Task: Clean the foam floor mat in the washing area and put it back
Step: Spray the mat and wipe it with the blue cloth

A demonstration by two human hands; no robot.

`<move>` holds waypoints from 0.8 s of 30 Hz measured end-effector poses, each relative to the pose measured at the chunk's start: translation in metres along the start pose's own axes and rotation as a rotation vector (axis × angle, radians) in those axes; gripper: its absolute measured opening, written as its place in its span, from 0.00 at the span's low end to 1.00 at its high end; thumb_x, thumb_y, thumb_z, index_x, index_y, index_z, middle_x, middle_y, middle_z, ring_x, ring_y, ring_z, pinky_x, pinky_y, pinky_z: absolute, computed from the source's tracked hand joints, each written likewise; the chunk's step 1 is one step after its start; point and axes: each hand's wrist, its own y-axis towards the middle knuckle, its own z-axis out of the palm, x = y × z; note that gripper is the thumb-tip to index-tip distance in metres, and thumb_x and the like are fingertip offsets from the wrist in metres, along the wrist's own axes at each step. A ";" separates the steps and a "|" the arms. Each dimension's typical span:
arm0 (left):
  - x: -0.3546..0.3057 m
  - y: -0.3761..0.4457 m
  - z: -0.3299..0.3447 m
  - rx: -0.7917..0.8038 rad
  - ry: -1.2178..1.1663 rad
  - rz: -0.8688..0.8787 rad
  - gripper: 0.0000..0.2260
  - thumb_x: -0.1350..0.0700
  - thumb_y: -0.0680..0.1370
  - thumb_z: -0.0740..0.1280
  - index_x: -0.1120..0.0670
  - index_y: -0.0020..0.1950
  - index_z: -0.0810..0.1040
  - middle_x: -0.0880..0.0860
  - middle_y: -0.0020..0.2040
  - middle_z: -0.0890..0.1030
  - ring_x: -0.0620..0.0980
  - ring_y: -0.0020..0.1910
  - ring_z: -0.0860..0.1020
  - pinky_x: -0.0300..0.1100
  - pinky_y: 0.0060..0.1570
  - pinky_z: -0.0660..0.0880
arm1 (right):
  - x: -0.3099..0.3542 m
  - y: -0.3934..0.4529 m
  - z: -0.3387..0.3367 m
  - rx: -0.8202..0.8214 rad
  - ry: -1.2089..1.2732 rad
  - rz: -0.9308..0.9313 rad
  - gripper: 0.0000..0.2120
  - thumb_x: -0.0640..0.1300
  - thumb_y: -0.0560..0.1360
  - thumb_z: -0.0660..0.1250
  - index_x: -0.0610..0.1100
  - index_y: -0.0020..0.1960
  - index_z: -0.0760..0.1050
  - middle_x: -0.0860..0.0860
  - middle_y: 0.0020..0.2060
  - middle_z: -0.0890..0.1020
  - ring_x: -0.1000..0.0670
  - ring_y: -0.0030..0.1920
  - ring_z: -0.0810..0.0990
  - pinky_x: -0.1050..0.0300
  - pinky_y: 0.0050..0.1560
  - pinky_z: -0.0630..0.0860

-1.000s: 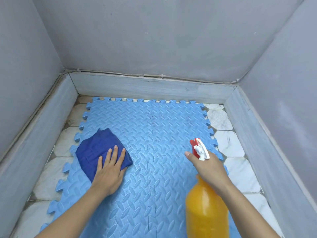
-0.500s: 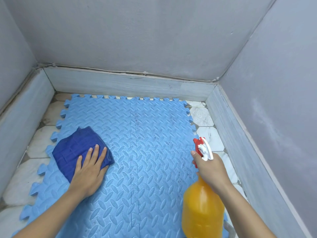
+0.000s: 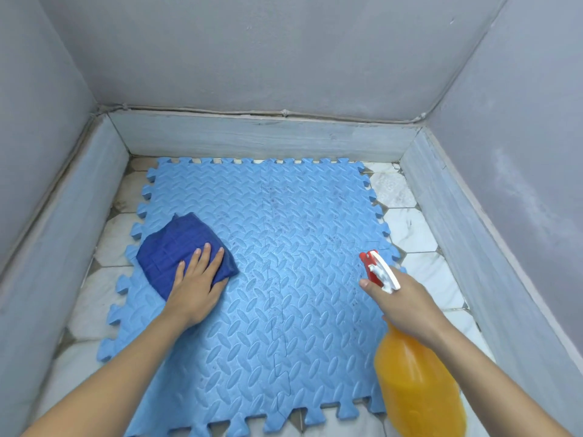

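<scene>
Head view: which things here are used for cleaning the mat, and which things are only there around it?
Used for the job:
- foam mat
- dark blue cloth, under the left hand
- orange spray bottle, held by the right hand

Only around it:
- tiled floor
- grey walls
- low grey ledge

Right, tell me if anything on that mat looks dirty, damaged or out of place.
The mat lies flat with its pieces joined, but faint dark specks dot its middle and far half, around the seams. No tears or spills show. The left hand presses a cloth on it; the right hand holds a spray bottle.
</scene>
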 end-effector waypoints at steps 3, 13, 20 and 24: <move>0.006 -0.001 -0.010 0.027 -0.109 0.023 0.24 0.48 0.83 0.52 0.45 0.78 0.49 0.47 0.79 0.44 0.45 0.77 0.42 0.47 0.74 0.39 | 0.002 -0.005 0.014 0.062 -0.122 -0.031 0.14 0.60 0.77 0.63 0.49 0.50 0.76 0.50 0.38 0.81 0.47 0.39 0.80 0.50 0.43 0.76; 0.032 -0.012 -0.034 0.148 0.044 0.025 0.24 0.50 0.83 0.50 0.44 0.78 0.46 0.47 0.79 0.43 0.47 0.77 0.43 0.49 0.75 0.42 | 0.020 -0.052 0.060 0.238 -0.208 -0.247 0.11 0.57 0.77 0.64 0.53 0.41 0.70 0.53 0.32 0.76 0.51 0.41 0.74 0.55 0.37 0.69; 0.044 -0.016 -0.031 0.131 0.014 -0.053 0.24 0.51 0.83 0.50 0.43 0.78 0.45 0.46 0.78 0.40 0.47 0.77 0.41 0.49 0.74 0.40 | 0.028 -0.084 0.079 0.518 -0.294 -0.357 0.10 0.60 0.78 0.60 0.57 0.42 0.66 0.56 0.39 0.75 0.57 0.49 0.68 0.61 0.44 0.69; 0.044 -0.016 -0.023 0.091 0.056 -0.081 0.24 0.49 0.83 0.48 0.44 0.78 0.43 0.48 0.78 0.40 0.49 0.77 0.40 0.50 0.74 0.40 | 0.030 -0.093 0.079 0.587 -0.228 -0.363 0.13 0.58 0.79 0.61 0.55 0.40 0.64 0.57 0.36 0.72 0.52 0.48 0.70 0.61 0.45 0.68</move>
